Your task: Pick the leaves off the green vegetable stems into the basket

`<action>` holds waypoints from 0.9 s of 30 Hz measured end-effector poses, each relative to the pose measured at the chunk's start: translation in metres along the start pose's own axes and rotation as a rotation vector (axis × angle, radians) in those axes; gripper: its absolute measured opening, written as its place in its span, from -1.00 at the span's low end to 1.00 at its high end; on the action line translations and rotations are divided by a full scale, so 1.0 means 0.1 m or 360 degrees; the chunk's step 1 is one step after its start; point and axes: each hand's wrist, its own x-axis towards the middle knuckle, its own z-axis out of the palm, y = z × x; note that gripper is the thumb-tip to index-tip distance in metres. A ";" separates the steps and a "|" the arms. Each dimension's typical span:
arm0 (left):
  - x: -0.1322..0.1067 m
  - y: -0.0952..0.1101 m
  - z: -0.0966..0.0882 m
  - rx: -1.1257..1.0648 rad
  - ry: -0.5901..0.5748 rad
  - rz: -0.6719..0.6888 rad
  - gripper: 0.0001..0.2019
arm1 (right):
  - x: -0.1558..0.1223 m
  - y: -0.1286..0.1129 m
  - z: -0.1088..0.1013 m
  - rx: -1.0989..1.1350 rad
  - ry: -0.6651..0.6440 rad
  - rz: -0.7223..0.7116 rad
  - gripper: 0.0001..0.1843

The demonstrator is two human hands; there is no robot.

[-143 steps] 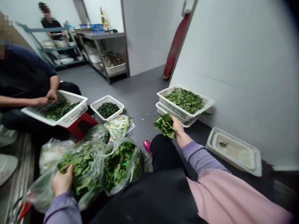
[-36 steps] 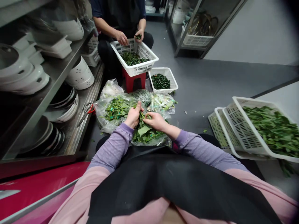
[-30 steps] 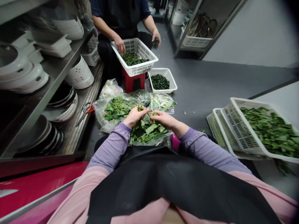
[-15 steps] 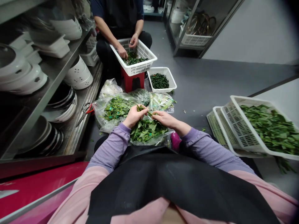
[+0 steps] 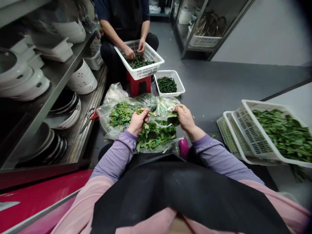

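Observation:
My left hand (image 5: 139, 121) is closed round some green leafy stems (image 5: 151, 113), whose ends stick out on both sides of the fist. Raised a little to the right, my right hand (image 5: 184, 116) pinches a dark green leaf (image 5: 173, 119) that hangs from its fingertips. Beneath both hands, a heap of leafy greens (image 5: 156, 135) lies on a clear plastic bag (image 5: 168, 148). Just past my left hand, another open plastic bag (image 5: 103, 118) holds bunches of greens with long stems (image 5: 119, 112).
Across from me a person's hands (image 5: 130, 53) work in a white basket (image 5: 146, 73) on a red stool (image 5: 140, 86). A smaller basket (image 5: 181, 87) holds green peppers (image 5: 167, 84). Right stand stacked baskets with leaves (image 5: 285, 133). Red-handled scissors (image 5: 89, 118) lie on the left shelf's edge.
My hands have moved apart. The right one has gone right and up with a leaf, while the left has stayed nearly in place with the stems. The other person's hands shifted slightly.

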 end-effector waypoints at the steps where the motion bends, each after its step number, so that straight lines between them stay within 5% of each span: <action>1: 0.02 -0.01 -0.01 -0.0030 -0.0016 -0.0105 -0.65 | -0.05 -0.02 0.00 -0.0080 -0.0105 -0.0082 -0.69; 4: 0.05 -0.06 -0.01 -0.0099 -0.0052 -0.0325 -0.60 | -0.19 -0.11 0.16 -0.0436 -0.0368 -0.0291 -0.73; 10: 0.01 -0.18 0.05 -0.0099 -0.0182 -0.0421 -0.47 | -0.11 -0.13 0.48 -0.0812 -0.0230 -0.0199 -0.68; 13: -0.01 -0.19 0.05 -0.0077 -0.0245 -0.0466 -0.50 | -0.05 -0.08 0.47 -0.0837 -0.0288 -0.0211 -0.75; 19: 0.03 -0.09 -0.05 -0.0083 -0.0284 -0.0486 -0.65 | 0.02 -0.01 0.28 -0.0640 0.0066 -0.0097 -0.73; 23: 0.06 0.02 -0.20 -0.0151 -0.0248 -0.0451 -0.72 | 0.34 -0.08 0.16 -0.0592 0.0235 -0.0020 -0.76; 27: 0.00 0.17 -0.30 -0.0080 -0.0618 -0.0462 -0.75 | 0.92 -0.29 0.43 -0.0660 0.0381 -0.0096 -0.74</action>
